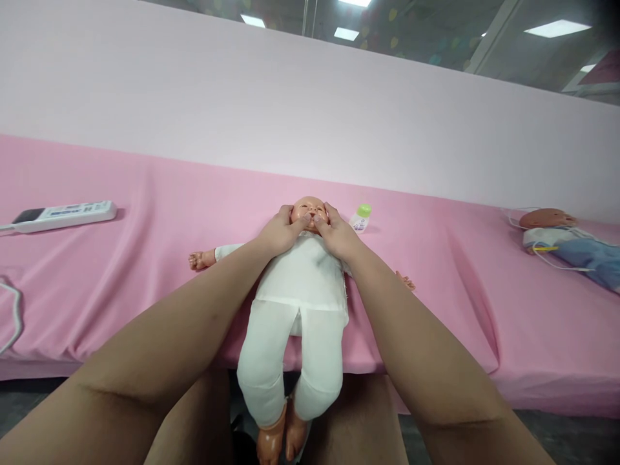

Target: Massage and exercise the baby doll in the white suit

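Note:
A baby doll (303, 278) in white cloth clothes lies on its back on a pink-covered surface (165, 284), its feet hanging over the front edge. My left hand (283, 231) cups one side of the doll's head (309, 204), with the thumb beside its mouth. On the opposite side my right hand (336, 232) cups the head in the same way, thumb near the mouth and chin. Both sets of fingers curl behind the head and are partly hidden. The doll's arms stretch out sideways; my forearms cover parts of them.
Right of the head is a small white bottle with a green cap (361, 218). A white power strip (65, 216) lies far left, above a white cord (17, 310). Another doll in blue (593, 255) lies far right. Behind stands a pale wall (310, 110) with glass above.

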The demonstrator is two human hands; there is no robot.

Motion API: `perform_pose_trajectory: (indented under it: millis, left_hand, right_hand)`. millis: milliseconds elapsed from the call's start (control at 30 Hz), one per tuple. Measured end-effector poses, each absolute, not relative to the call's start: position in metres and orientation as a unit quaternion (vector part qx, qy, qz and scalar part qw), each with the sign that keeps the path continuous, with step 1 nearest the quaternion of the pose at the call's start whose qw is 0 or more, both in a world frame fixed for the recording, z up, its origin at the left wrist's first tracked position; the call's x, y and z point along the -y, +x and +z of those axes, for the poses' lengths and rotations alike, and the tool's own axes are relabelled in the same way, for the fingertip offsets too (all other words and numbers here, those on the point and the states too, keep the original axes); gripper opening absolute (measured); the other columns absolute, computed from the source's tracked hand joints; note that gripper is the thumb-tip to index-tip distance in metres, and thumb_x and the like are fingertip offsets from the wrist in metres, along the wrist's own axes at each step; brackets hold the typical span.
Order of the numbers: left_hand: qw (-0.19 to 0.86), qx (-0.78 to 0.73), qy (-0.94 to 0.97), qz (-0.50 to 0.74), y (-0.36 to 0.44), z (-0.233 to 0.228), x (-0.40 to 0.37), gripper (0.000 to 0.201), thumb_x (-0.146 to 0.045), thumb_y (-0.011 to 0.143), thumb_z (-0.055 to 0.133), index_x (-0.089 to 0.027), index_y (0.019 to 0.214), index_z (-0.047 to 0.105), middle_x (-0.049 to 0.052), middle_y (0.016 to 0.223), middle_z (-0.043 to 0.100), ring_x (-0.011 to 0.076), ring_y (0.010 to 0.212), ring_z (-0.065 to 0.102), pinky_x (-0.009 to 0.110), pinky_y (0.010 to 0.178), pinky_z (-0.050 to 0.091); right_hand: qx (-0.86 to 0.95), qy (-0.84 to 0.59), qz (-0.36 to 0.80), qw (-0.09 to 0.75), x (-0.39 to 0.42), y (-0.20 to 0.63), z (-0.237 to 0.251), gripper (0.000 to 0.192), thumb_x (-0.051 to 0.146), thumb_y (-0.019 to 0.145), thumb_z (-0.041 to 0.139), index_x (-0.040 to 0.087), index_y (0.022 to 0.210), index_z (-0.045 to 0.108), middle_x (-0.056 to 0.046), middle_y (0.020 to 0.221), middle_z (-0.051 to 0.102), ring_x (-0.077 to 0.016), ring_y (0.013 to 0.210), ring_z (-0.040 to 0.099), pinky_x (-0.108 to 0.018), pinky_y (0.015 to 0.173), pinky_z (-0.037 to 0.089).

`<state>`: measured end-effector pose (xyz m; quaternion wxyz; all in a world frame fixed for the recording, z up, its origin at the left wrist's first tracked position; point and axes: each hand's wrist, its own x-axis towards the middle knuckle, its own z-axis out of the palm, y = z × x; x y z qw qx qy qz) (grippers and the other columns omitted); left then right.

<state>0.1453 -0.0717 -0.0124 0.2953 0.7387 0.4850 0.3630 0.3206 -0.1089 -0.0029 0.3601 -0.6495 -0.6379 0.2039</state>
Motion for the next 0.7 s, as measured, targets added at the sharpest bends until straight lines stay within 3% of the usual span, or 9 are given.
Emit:
perform_pose_trajectory:
  millis: [700]
  left_hand:
    - [0.299,-0.478,0.742,0.363,0.1459,-0.0137,0.0721,0.069,-0.071,0.084,0.044,-0.02,0.13,0.047,0.013,0.129,0.063,0.0281,0.112,0.061,0.035,0.092,0.044]
  right_hand:
    - [0.648,-0.639,0.19,0.37,0.1036,0.3253,-0.0092,0.081,0.065,0.091,0.042,0.021,0.156,0.025,-0.009,0.155,0.036,-0.0329,0.14,0.038,-0.051,0.117,0.027]
